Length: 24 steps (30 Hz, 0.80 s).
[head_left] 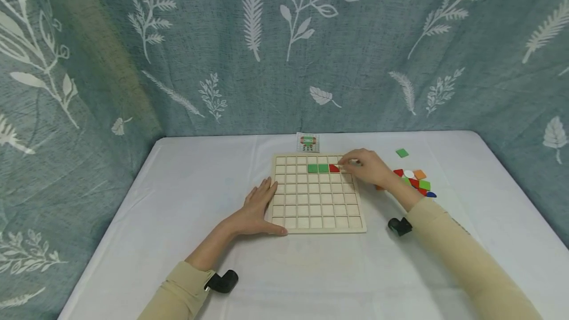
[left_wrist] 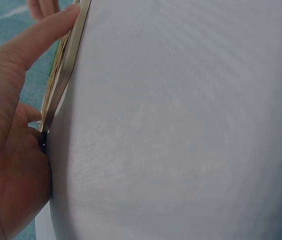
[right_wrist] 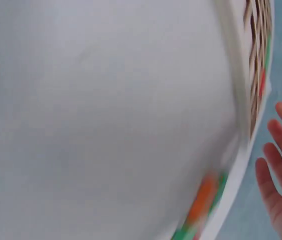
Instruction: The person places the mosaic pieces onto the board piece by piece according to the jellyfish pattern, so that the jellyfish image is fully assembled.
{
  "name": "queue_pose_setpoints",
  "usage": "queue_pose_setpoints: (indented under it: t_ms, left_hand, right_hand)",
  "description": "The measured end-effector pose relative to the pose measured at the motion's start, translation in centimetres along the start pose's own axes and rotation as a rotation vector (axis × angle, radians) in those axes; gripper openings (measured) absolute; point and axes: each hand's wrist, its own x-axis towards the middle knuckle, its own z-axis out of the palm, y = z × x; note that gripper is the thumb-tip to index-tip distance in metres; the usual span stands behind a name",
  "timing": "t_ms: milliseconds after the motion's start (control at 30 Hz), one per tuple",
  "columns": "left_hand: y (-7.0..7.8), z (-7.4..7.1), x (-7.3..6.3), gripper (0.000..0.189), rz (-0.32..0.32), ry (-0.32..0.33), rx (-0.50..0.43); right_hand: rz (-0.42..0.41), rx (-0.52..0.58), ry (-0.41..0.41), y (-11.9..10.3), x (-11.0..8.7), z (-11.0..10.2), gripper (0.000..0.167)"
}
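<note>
The left hand (head_left: 257, 214) lies released, fingers spread along the left edge of the grid board (head_left: 314, 197) and thumb against its near edge, clasping nothing. If that light contact slackened, a push from the other side would probably skew the board and jolt the pieces.

The right hand (head_left: 366, 167) is over the board's far right part, fingers bent, fingertips at a red piece (head_left: 333, 168); whether they pinch anything I cannot tell. A careless lift could drag that piece askew or out of its cell, since the fingertips are so near it. Just left of those fingertips, two green squares (head_left: 318, 168) sit in neighbouring cells, and a sideways brush might unseat them.

To the right of the right hand, beside its forearm, lies a heap of loose pieces (head_left: 414, 182); the sleeve (head_left: 428, 211) passes close by, so drawing the arm back low could scatter them over the desk (head_left: 200, 177). Beyond the right hand, a lone green piece (head_left: 402, 153) lies apart and might be overlooked. Ahead between both hands, a picture card (head_left: 308, 142) stands just past the board, where a forward shove could knock it.
</note>
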Motion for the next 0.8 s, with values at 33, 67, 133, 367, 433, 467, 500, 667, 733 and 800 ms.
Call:
queue_pose_setpoints:
  t_ms: [33, 67, 133, 367, 433, 467, 500, 667, 733, 800]
  left_hand:
    - [0.0, 0.0, 0.0, 0.127, 0.003, 0.002, -0.001]
    - [0.0, 0.0, 0.0, 0.126, 0.008, 0.004, -0.001]
    - [0.0, 0.0, 0.1, 0.126, 0.008, 0.002, 0.001]
    - [0.1, 0.0, 0.1, 0.124, 0.013, 0.008, 0.000]
    - [0.1, 0.0, 0.1, 0.124, 0.009, 0.009, -0.001]
    - [0.1, -0.1, 0.1, 0.124, 0.007, 0.007, 0.001]
    - [0.1, -0.1, 0.1, 0.124, 0.007, 0.005, 0.000]
    - [0.2, 0.0, 0.0, 0.123, 0.014, -0.001, -0.007]
    - [0.2, 0.0, 0.0, 0.123, 0.018, 0.003, -0.009]
    - [0.1, 0.0, 0.0, 0.123, 0.016, 0.006, -0.006]
  right_hand:
    - [0.027, -0.025, -0.002, 0.6, -0.6, -0.6, 0.022]
    - [0.049, -0.046, -0.010, 1.2, -1.1, -1.2, 0.022]
    - [0.082, -0.082, -0.043, 2.2, -2.2, -2.3, 0.022]
    - [0.096, -0.086, -0.097, 3.8, -4.0, -3.5, 0.024]
    - [0.085, -0.078, -0.071, 3.9, -3.7, -3.2, 0.024]
    - [0.084, -0.078, -0.062, 3.9, -3.6, -3.1, 0.025]
    - [0.083, -0.081, -0.057, 3.9, -3.5, -3.0, 0.025]
    - [0.080, -0.116, -0.097, 3.5, -3.7, -3.5, 0.032]
    - [0.074, -0.127, -0.109, 3.5, -3.8, -3.7, 0.033]
    - [0.069, -0.133, -0.103, 3.6, -3.8, -3.7, 0.033]
